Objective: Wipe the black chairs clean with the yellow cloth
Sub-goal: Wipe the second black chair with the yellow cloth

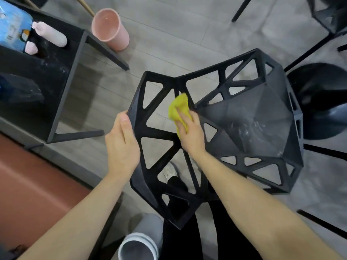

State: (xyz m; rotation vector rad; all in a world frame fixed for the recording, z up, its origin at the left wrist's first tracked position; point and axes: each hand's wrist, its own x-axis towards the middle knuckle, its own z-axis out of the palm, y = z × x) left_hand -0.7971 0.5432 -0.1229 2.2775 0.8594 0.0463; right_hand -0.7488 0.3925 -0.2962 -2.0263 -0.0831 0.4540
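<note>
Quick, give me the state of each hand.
Left hand: grips the black chair by its backrest edge.
Right hand: presses the yellow cloth against the chair's frame.

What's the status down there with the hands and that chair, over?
Left hand grips black chair backrest edge. Right hand presses yellow cloth on a backrest strut. Nothing blocking.

The grey tiled floor (169, 34) carries the black chair (249, 117), a pink bin (112, 30), a grey bin (139, 246) and a black table (37, 76).
</note>
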